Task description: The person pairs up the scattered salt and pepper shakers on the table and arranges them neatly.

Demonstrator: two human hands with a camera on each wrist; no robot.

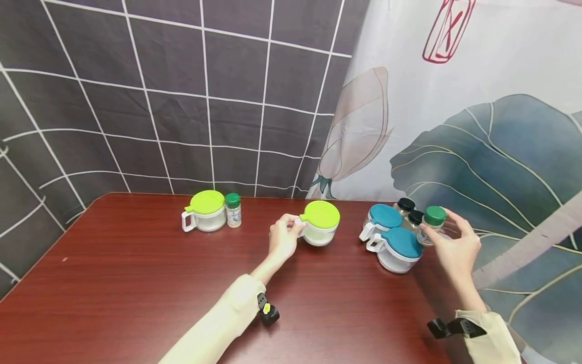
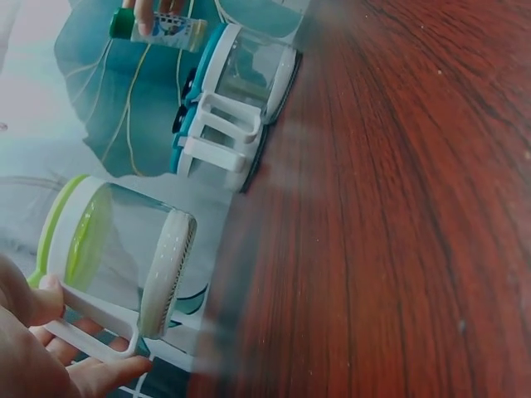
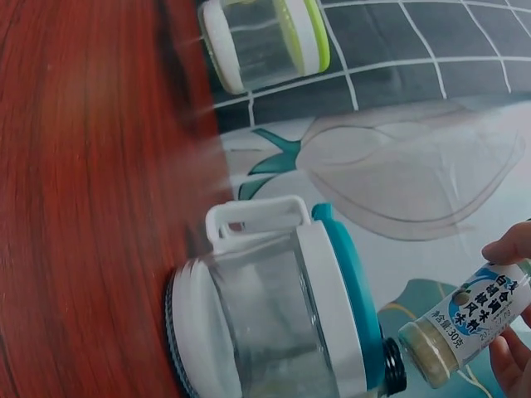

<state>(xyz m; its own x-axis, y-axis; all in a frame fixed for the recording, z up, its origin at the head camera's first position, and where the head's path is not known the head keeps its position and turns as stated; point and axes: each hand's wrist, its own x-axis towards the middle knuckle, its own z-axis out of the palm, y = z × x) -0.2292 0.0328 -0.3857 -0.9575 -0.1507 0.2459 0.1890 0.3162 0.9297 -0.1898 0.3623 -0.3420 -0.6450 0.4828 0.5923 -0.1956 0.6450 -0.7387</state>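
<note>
My left hand point(image 1: 283, 237) grips the white handle of a clear seasoning jar point(image 1: 320, 235) with a lime-green lid. In the left wrist view, fingers and thumb curl round that handle, and the jar point(image 2: 124, 240) appears slightly off the table. On the right, my right hand point(image 1: 458, 247) pinches a small spice bottle point(image 1: 427, 232) with a green cap and printed label. The bottle point(image 3: 469, 319) is held up beside two blue-lidded seasoning jars point(image 1: 400, 247), clear of the table. Two black-capped bottles point(image 1: 404, 205) stand behind those jars, partly hidden.
At the back left, another lime-lidded jar point(image 1: 206, 210) stands beside a green-capped spice bottle point(image 1: 233, 210). Everything stands on a dark red wooden table point(image 1: 136, 283). A grey grid-patterned cloth point(image 1: 177, 111) and a flower-printed curtain point(image 1: 454, 126) hang along the back and right edges.
</note>
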